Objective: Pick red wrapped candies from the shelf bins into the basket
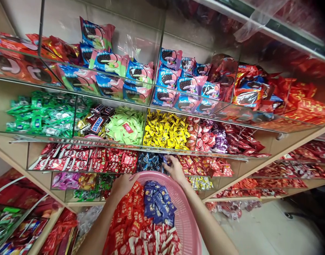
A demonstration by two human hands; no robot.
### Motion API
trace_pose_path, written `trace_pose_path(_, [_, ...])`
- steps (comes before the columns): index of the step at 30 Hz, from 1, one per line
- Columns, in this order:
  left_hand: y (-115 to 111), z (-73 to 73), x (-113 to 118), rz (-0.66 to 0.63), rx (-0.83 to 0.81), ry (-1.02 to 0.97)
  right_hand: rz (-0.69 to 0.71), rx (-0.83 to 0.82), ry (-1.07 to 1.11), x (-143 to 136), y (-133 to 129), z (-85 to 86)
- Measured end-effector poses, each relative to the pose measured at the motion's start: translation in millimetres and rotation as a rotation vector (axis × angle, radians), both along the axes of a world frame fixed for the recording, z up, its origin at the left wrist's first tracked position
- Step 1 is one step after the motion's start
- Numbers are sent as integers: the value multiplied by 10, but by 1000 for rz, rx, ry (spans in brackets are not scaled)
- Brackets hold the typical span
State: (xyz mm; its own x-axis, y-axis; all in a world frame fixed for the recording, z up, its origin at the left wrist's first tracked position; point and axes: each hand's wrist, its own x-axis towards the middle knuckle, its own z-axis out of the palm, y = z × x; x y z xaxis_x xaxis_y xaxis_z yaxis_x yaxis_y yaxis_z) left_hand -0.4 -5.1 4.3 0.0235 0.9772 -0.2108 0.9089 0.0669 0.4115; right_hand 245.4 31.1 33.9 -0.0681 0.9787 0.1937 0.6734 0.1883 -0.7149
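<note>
Pink perforated plastic makes up the basket (185,205), which is held low in front of the shelves, its far rim just below the lower compartments. Its rim is gripped by the left hand (125,183), with the fingers closed over the edge. Inside, red printed packets (133,205) are heaped on the left, navy-blue packets (158,202) are piled toward the far side, and red-and-white wrapped sweets (157,241) are gathered nearest the body.

The right hand (175,169) is extended past the rim to the compartment of dark-blue wrapped sweets (148,162), with its fingers bent. A blue-purple wrapper (164,160) is seen right at the fingertips; whether it is pinched or only touched cannot be told.

That compartment is flanked by red packets (113,159) on the left and red-orange packets (195,164) on the right. On the tier above, green-wrapped sweets (40,113), a Snickers bar (97,124), pale green packets (126,125) and yellow-wrapped sweets (164,131) are sorted between clear dividers (75,115). Higher still, blue-and-pink Oreo packs (106,62) are stacked behind a transparent front panel.
</note>
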Motion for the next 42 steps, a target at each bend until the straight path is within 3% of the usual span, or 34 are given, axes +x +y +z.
trace_pose_path(3, [2,-5,4,-5,-4,-3,80,-213,803,-68,-444,12])
trace_pose_path(5, [3,-4,5,-3,-14,-6,102,-376,1176,-118,-677,-3])
trace_pose_path(7, [3,3,7,5,-25,-7,73,-503,1387,-150,-823,-45])
trace_pose_path(9, [1,14,11,10,-30,-5,36,-600,1461,-158,-894,-108])
trace_pose_path(13, [-1,22,17,1,-20,17,-43,-651,1395,-137,-946,-224])
trace_pose_path(18, [4,-11,7,7,-7,19,-170,-515,1164,-92,-1008,-268])
trace_pose_path(25, [18,-59,-1,-10,20,41,-146,-287,842,32,-987,-263])
trace_pose_path(29, [20,-64,-1,-15,27,33,-87,-338,703,52,-953,-270])
trace_pose_path(36, [9,-37,8,-9,20,2,-34,-353,642,-75,-782,-349])
trace_pose_path(42, [2,4,10,-3,-6,-14,-21,-302,622,-36,-799,-266])
